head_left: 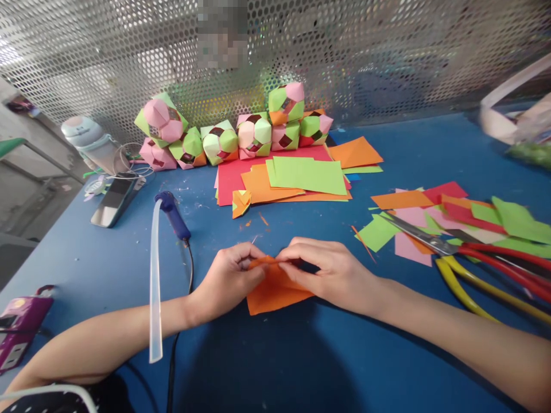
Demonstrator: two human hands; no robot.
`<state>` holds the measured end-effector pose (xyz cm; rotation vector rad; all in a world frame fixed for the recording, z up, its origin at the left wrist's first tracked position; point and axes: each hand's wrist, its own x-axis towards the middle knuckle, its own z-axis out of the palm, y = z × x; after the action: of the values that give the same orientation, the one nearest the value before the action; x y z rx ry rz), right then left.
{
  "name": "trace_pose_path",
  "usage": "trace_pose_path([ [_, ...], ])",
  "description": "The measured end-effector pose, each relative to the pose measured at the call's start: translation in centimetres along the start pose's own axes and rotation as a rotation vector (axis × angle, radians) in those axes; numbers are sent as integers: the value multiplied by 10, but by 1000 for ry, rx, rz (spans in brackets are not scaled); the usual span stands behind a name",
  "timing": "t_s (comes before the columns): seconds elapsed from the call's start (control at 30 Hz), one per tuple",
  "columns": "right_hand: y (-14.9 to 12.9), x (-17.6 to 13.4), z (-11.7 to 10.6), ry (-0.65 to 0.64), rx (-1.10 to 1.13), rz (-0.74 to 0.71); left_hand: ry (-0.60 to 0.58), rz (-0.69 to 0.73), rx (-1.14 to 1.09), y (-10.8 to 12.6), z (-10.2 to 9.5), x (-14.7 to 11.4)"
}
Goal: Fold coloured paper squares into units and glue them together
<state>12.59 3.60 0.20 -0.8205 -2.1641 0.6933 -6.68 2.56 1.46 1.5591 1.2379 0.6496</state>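
Orange paper (278,291) sits pinched by its far edge between fingers (303,253).

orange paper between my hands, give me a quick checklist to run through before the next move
1. Left hand on the orange paper: ok, thumb and fingers pinch its upper edge.
2. Right hand on the same edge: ok, pinching beside the left.
3. Folded edge even: cannot tell, the fingers cover part of it.
4. Red-handled scissors away from both hands: ok, they lie off to the right by the cut paper pieces.
5. Black cord clear of the left arm: not ok, it runs beneath the wrist.
6. Blue glue gun cool: cannot tell from the picture.
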Motion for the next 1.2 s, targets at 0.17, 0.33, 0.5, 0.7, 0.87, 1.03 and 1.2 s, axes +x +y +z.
trace_pose_path([
  [0.17, -3, -3, 3, 20, -43, -23, 35, -4, -9, 5, -2, 1],
  [0.33, -1, -4, 2, 15, -44, -36, 5, -15, -43, 7, -3, 1],
  [0.5, -2, -3, 3, 48, -13, -15, -23, -18, -54, 6, -3, 1],
  [0.7, 2, -6, 3, 39, 2, -48, -40, -75, -59, 3, -2, 2],
  [0.87, 8, -9, -4, -98, -16, -123, -50, -113, -182, 5, -2, 1],
  [1.03, 8, -9, -10, -236, -94, -135, -91, -138, -231, 8, -4, 2],
  [1.2, 5, -8, -9, -223, -245, -201, -153, -151, -266, 11, -6, 1],
])
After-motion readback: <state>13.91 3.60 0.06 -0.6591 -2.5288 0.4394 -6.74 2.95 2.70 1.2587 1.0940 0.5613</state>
